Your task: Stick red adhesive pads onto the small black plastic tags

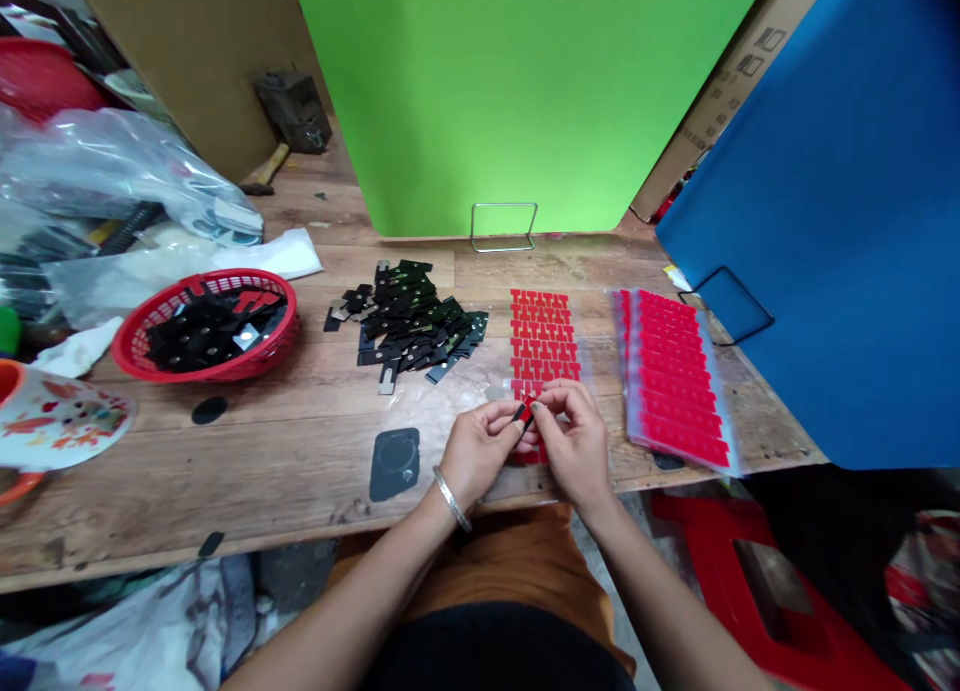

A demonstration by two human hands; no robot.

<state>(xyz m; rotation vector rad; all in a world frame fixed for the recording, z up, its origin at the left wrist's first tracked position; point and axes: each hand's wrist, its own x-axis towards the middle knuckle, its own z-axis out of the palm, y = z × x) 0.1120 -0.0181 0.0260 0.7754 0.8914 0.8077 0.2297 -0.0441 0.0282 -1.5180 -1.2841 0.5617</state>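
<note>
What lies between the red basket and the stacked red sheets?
The head view shows a pile of black pieces, then a sheet of red pieces.

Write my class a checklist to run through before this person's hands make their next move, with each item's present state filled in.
1. Left hand has a grip on a black strip: ok.
2. Right hand is at the same strip: ok, its fingertips meet it from the other side.
3. Red on the held strip sits straight: cannot tell, the fingers partly cover it.
4. Sheet of red T-shaped pieces is fully in view: not ok, the hands hide part of its near end.
5. Pile of black strips is neatly ordered: not ok, they lie jumbled.
6. Red basket stands upright: ok, with black pieces inside.
</note>
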